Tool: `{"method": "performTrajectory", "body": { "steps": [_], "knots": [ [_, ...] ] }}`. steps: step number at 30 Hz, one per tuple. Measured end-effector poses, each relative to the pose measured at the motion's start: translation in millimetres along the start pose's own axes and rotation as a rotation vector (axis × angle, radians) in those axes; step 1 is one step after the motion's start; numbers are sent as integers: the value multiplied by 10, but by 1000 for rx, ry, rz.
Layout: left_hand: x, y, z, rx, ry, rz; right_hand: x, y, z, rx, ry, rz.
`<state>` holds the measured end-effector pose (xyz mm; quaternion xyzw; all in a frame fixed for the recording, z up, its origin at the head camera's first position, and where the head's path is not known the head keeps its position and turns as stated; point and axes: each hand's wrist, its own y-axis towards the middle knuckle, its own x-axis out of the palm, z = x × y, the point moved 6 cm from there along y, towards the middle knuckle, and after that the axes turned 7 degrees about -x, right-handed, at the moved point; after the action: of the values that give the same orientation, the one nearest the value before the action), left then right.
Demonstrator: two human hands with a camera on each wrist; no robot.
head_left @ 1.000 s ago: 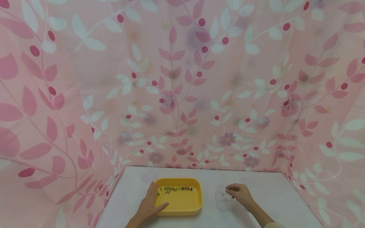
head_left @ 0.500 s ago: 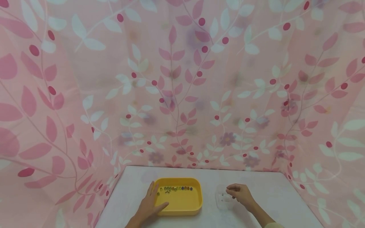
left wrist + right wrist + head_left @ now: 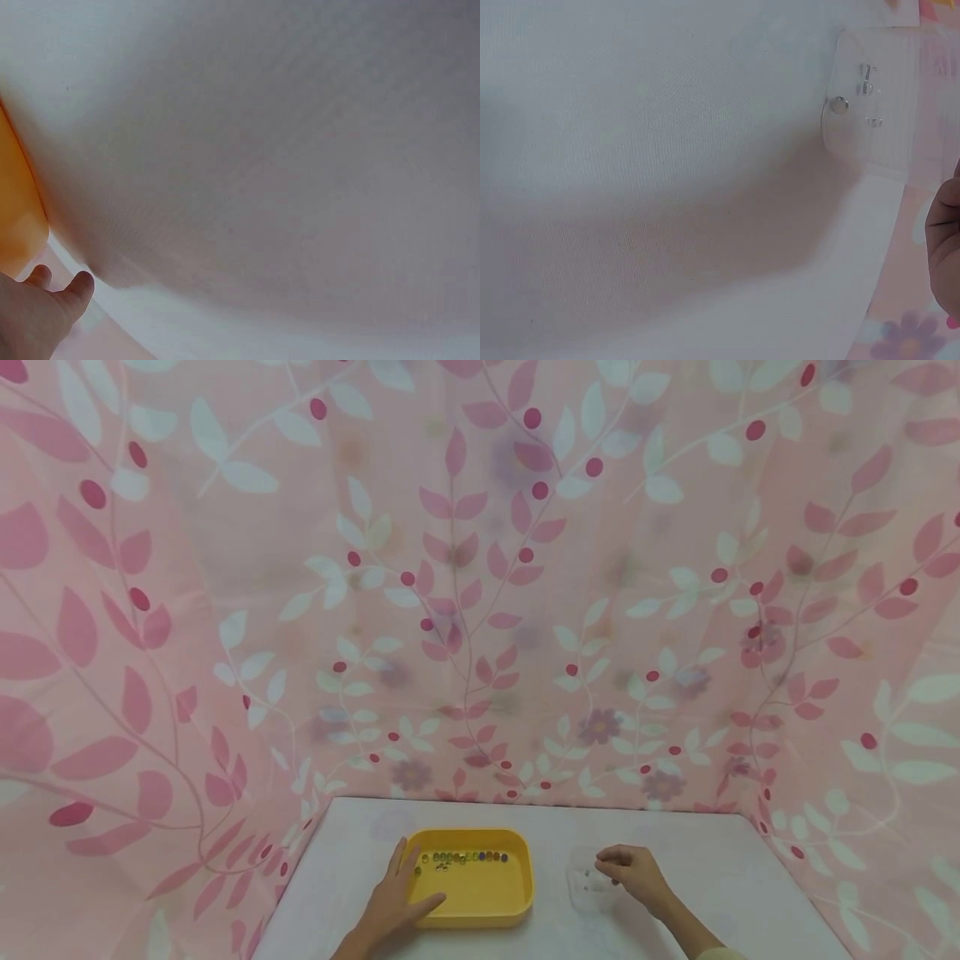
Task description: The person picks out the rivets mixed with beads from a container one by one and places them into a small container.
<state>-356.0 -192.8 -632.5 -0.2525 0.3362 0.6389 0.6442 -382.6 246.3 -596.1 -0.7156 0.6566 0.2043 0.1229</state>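
Note:
A yellow tray [image 3: 480,893] lies on the white table [image 3: 697,860], with a row of small coloured beads [image 3: 465,857] along its far side. My left hand [image 3: 396,895] rests on the tray's left rim, fingers straight and thumb lying along the near rim. In the left wrist view only the tray's edge [image 3: 15,202] and my fingertips [image 3: 71,289] show. My right hand [image 3: 628,867] hovers over a small clear container [image 3: 587,881], its fingers curled with tips together; whether they pinch anything is too small to tell. A few tiny clear beads [image 3: 840,105] lie in the container [image 3: 877,142].
A pink curtain [image 3: 480,593] with a leaf pattern hangs close around the table at the back and on both sides. The table's far edge [image 3: 525,804] meets the curtain. White tabletop [image 3: 645,150] stretches beside the container.

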Motion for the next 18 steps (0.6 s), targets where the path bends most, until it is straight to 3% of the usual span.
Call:
{"method": "performTrajectory", "body": {
  "steps": [7,18],
  "knots": [
    [-15,5,13,37,-2,15,-2,9,52,21,0,27],
    [14,11,-6,26,17,2,-52,-5,27,36,-18,0]
  ]
}}
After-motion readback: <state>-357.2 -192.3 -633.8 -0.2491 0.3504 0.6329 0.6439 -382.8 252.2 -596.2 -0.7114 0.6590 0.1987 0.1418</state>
